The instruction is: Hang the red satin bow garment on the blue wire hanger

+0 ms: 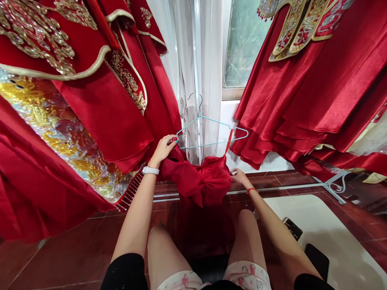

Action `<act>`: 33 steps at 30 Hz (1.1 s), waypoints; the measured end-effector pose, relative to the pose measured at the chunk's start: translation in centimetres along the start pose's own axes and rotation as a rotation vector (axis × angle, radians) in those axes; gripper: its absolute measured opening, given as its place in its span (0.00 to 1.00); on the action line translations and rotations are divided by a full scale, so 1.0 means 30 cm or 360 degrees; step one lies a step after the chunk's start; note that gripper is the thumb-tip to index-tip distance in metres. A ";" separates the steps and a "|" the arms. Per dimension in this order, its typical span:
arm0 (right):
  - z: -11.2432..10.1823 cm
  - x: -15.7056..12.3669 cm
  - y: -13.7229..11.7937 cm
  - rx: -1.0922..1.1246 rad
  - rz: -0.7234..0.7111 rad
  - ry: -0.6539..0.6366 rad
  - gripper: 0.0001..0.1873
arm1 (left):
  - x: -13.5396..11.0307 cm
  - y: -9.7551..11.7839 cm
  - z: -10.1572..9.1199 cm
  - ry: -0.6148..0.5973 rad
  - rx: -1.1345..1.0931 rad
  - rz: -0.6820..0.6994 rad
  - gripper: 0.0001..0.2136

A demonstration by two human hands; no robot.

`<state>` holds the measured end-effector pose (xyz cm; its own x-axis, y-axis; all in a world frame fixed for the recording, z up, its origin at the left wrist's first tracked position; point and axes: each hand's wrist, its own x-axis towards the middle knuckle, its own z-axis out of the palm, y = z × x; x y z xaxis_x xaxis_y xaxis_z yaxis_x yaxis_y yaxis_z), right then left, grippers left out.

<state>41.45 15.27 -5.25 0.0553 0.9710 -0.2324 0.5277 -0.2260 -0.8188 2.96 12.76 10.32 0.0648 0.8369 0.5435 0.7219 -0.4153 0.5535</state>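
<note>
The floor [75, 249] was laid in dark red tiles with pale joints. 1 white mat [332, 233] with a rounded corner lay on it at the right. 2 things rested at the mat's near edge: a phone [292, 228], face up, and a black object [317, 259] near it, too hidden to identify. A grey metal stand foot [335, 186] stood on the tiles beyond the mat. The red dress [208, 181] hung low over the tiles; contact could not be told.

Left hand [165, 148], right hand [239, 176] on red dress [208, 179] under hanger [211, 133]
</note>
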 end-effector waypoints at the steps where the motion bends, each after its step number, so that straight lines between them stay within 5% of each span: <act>1: 0.006 0.002 0.009 0.0008 0.0024 -0.0026 0.12 | -0.001 -0.001 -0.001 -0.0001 -0.0005 0.0004 0.13; 8: -0.146 0.056 -0.097 0.0320 0.0072 -0.0082 0.11 | -0.003 -0.008 -0.003 -0.0027 -0.0018 0.0004 0.13; 14: -0.318 0.082 -0.305 0.0752 -0.0120 0.0030 0.11 | -0.001 -0.007 0.006 -0.0001 -0.0072 -0.0031 0.15; 20: -0.401 0.064 -0.488 0.1067 -0.0342 0.0248 0.12 | -0.010 -0.009 0.007 -0.0017 -0.0123 -0.0035 0.15; 28: -0.450 0.050 -0.594 0.0581 -0.0689 0.0438 0.08 | -0.016 0.008 -0.006 -0.0023 -0.0012 -0.0009 0.15; 33: -0.419 0.050 -0.676 0.0188 -0.0795 0.0526 0.06 | -0.020 0.005 0.004 0.0001 0.0050 0.0007 0.15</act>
<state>41.50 22.28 17.62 0.0956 0.9301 0.3547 0.4611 0.2744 -0.8439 3.12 12.23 9.99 0.0674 0.8348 0.5463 0.7431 -0.4074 0.5309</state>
